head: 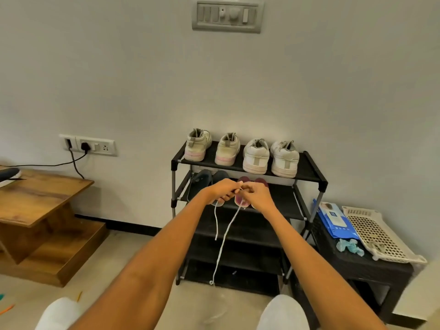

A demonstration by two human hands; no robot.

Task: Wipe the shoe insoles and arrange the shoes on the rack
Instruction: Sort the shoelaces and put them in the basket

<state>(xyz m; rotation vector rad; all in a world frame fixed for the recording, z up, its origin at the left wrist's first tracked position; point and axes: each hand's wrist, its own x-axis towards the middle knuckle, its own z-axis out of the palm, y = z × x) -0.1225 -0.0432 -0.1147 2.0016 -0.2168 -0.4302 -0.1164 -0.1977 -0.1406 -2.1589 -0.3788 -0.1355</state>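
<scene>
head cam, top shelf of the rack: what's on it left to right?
On the black shoe rack's top shelf, all heels facing out: cream sneaker with pink sole stripe → matching cream sneaker with pink sole → white sneaker with grey heel tab → its white and grey partner.

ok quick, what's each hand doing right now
Left hand: fingers pinch the white string.
Right hand: also pinches the white string, close beside the left hand.
</scene>
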